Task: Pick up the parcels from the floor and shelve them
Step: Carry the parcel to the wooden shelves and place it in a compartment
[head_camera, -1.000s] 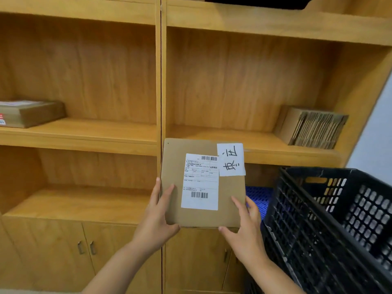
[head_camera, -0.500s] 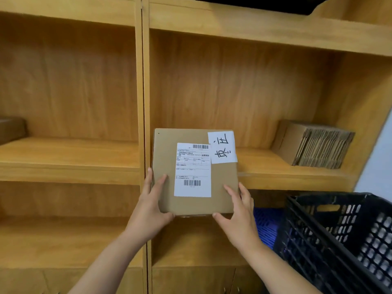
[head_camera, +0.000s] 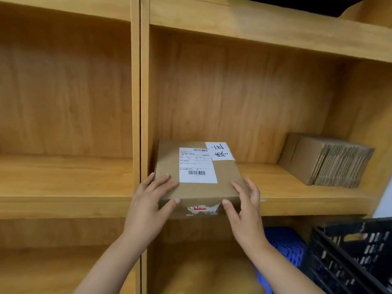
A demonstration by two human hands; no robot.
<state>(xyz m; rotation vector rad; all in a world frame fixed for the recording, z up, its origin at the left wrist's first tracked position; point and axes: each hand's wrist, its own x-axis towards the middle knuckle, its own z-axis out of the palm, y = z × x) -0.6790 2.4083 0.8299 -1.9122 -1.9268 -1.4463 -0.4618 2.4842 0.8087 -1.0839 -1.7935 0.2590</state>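
A flat brown cardboard parcel (head_camera: 224, 183) with a white shipping label and a handwritten white slip lies on the middle shelf board (head_camera: 286, 194) of the right bay, tight against the left upright, its front edge over the board's lip. My left hand (head_camera: 148, 204) grips its front left corner, fingers on top and thumb on the front face. At the front right corner my right hand (head_camera: 244, 211) holds it the same way. A torn sticker shows on the front face between my thumbs.
A bundle of flattened cardboard boxes (head_camera: 326, 160) stands at the right end of the same shelf. A wooden upright (head_camera: 140, 102) divides the two bays. A black plastic crate (head_camera: 352, 255) sits at the lower right, with a blue crate (head_camera: 284, 245) behind it.
The parcel went from upright in front of the shelf to flat on the middle shelf board. Both hands moved forward and up with it. The view rose.
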